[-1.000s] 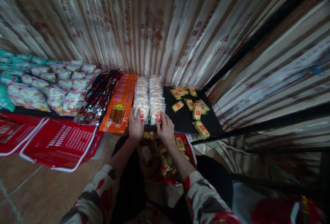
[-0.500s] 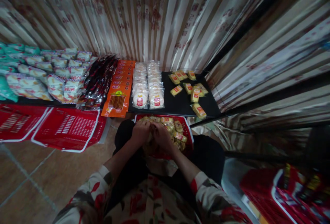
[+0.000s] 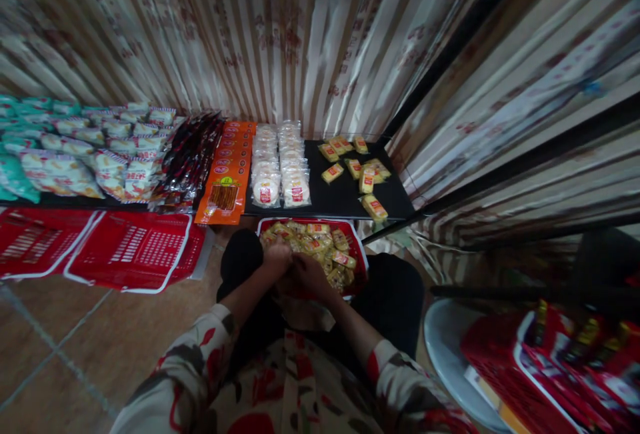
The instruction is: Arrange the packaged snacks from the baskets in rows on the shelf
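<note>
Both hands are close together over the near left part of a red basket [image 3: 363,247] between my knees. Small yellow-wrapped snack packets [image 3: 343,259] fill it. Closed fingers show on my left hand [image 3: 277,256], at the basket's left side. My right hand [image 3: 310,274] is also closed, its fingertips near the left hand's. Whatever lies between the fingers is hidden in shadow. Beyond the basket, a black shelf [image 3: 323,204] bears loose yellow packets [image 3: 367,179] at its right end, some overlapping and one at the front edge.
Left along the shelf lie round white crackers in clear wrappers [image 3: 296,187], orange packs [image 3: 225,181], dark packets [image 3: 187,161], and white [image 3: 60,174] and green bags [image 3: 15,177]. Red baskets [image 3: 130,251] stand below. A black pole [image 3: 450,54] slants at the right, above another red basket [image 3: 493,347].
My hands have come down and nearer to me, uncovering more packets in the basket. The whole view has shifted slightly. The packets on the shelf keep their arrangement.
</note>
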Motion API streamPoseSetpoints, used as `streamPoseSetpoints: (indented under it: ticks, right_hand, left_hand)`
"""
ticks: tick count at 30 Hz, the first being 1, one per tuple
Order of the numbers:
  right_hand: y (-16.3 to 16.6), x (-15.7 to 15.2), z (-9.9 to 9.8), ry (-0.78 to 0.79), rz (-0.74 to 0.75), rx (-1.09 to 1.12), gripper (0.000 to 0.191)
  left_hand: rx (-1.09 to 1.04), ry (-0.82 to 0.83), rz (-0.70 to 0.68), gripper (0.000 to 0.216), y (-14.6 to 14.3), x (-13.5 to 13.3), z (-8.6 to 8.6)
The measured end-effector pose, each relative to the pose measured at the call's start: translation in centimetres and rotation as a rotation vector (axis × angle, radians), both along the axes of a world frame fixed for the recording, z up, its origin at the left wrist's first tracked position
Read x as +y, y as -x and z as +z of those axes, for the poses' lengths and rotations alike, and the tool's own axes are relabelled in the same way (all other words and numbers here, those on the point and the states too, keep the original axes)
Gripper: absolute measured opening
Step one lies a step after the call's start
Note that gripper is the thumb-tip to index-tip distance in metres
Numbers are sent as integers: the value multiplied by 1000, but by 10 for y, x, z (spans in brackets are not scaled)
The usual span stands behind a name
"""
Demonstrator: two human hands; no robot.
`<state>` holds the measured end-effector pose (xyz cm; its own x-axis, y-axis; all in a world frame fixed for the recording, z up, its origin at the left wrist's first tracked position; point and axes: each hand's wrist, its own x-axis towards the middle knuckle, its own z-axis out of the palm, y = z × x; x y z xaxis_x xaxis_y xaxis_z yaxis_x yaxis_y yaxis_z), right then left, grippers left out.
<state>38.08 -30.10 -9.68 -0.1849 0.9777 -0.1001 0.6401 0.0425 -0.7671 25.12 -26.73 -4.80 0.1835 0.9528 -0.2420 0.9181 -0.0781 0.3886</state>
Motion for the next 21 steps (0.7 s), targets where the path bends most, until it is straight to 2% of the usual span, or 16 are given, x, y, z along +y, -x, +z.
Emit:
streamPoseSetpoints:
  ticks: [4,8,10,15,21]
  right_hand:
    - [-1,-2,8,4,4,88,29]
    - [-4,-4,27,-13,93,182,35]
    - [-5,-3,36,-53,89,172,40]
    - [-11,5,47,-90,10,181,32]
    - [-21,27,55,-58,-187,339,28]
  left_hand:
    - [-121,54,88,27,-1,5,-1]
    - [-253,90,231,20,5,16,4]
    - [-335,124,299,16,8,21,9]
    - [-565,212,443,10,12,27,21]
    - [-892,353,504,37,15,32,40]
